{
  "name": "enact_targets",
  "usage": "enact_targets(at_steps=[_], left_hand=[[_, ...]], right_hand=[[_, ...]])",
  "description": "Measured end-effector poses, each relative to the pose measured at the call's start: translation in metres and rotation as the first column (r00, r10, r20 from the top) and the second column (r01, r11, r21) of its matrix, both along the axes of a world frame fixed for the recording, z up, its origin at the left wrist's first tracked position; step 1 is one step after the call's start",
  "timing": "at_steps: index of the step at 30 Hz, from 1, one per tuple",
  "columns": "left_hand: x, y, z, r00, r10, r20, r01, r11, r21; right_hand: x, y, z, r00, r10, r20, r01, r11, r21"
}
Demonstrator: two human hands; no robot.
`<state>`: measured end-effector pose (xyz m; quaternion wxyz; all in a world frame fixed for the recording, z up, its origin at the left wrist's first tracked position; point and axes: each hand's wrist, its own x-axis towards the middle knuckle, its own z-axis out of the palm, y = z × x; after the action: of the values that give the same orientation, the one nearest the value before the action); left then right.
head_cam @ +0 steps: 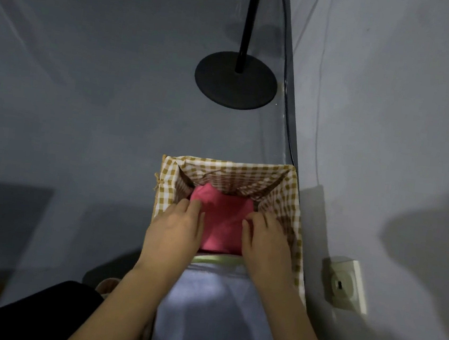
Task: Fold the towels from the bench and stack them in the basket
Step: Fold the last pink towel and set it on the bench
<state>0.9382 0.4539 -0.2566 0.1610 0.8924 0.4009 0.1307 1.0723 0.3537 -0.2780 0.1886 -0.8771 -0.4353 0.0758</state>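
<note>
1. Reaching down into the basket (296, 205), both hands rest on a pink towel (221, 225) that lies folded in its far half.
2. The left hand (175, 228) lies flat on the towel's left edge, fingers straight and close together, pressing the cloth rather than gripping it.
3. The right hand (265, 240) sits on the towel's right edge with its fingers bent at the knuckles and the tips dug into the fabric; whether it pinches a fold or only presses cannot be told.
4. The basket is rectangular and lined with a tan-and-white checked cloth (234, 172) that folds over its rim; a small tie hangs at the left rim.
5. Just nearer than the pink towel, a pale green towel (216, 260) shows only as a thin edge between the wrists.
6. Nearer still, a light blue-white towel (214, 307) fills the near half of the basket, lying between the two forearms.
7. The basket stands on the grey floor (86, 100), its right side close against the grey wall (391, 104).
8. Beyond it, well apart, stands a black round lamp base (234, 88) with a thin black pole rising from it, and a dark cable runs along the foot of the wall.
9. A white wall socket (345, 285) sits low on the wall to the right of the basket.
10. No writing or brand mark can be read on anything.
</note>
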Motion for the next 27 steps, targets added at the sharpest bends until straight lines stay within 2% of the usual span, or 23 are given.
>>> enact_targets(at_steps=[3,6,11,16,19,21,23,26,27], left_hand=[[-0.020,-0.003,0.009,0.998,-0.036,-0.059,0.041,0.995,0.088],[-0.046,-0.010,0.019,0.994,-0.030,-0.104,0.044,0.990,0.131],[-0.095,-0.025,0.031,0.979,-0.015,-0.203,0.041,0.991,0.126],[-0.140,-0.044,0.037,0.985,-0.004,-0.170,0.019,0.996,0.085],[-0.164,-0.061,0.033,0.989,0.013,-0.150,-0.012,1.000,0.011],[-0.177,-0.070,0.028,0.974,0.027,-0.226,-0.049,0.995,-0.092],[-0.190,-0.076,0.014,0.971,0.060,-0.231,-0.096,0.985,-0.146],[-0.197,-0.082,-0.010,0.955,0.128,-0.266,-0.213,0.922,-0.322],[-0.197,-0.084,-0.017,0.947,0.163,-0.278,-0.271,0.869,-0.414]], right_hand=[[-0.023,0.000,0.009,0.993,0.048,0.111,-0.054,0.997,0.053],[-0.054,-0.001,0.014,0.962,0.173,0.210,-0.188,0.981,0.050],[-0.107,-0.001,0.027,0.933,0.263,0.244,-0.294,0.950,0.103],[-0.159,-0.002,0.032,0.917,0.311,0.250,-0.348,0.929,0.122],[-0.187,-0.010,0.033,0.910,0.362,0.201,-0.388,0.915,0.109],[-0.201,-0.014,0.031,0.912,0.385,0.143,-0.399,0.913,0.084],[-0.212,-0.017,0.025,0.909,0.404,0.097,-0.410,0.911,0.051],[-0.221,-0.021,0.007,0.899,0.434,0.061,-0.438,0.897,0.057],[-0.223,-0.023,0.002,0.896,0.441,0.054,-0.444,0.895,0.043]])
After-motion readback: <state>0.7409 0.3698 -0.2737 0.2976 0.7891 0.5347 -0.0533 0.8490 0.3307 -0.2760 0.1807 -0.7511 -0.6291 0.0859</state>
